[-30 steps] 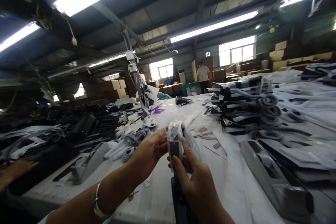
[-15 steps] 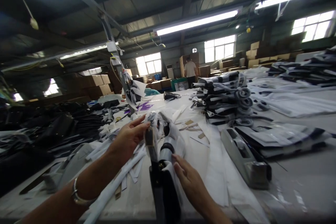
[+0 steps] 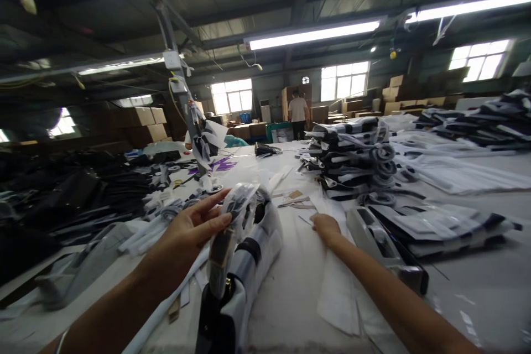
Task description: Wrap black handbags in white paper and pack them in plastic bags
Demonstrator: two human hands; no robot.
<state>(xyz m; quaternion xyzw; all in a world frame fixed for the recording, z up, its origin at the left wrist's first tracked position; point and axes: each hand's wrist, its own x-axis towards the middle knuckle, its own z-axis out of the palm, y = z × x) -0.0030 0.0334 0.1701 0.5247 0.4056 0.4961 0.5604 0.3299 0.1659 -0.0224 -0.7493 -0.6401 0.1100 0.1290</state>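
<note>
My left hand grips the top of a plastic-wrapped black and white packet that rises from the table's near edge, thumb and fingers pinched on its upper end. My right hand is stretched forward, resting on the white table near thin paper strips and next to a grey tape dispenser. Its fingers are curled down; whether they hold anything is hidden.
A stack of wrapped black and white packets stands ahead right, with more piles far right. Dark goods cover the left side. A second dispenser lies at left. A person stands far back among cardboard boxes.
My right hand has let go of the packet and reached forward to the table by the tape dispenser. The left hand still holds the packet, now lower and tilted.
</note>
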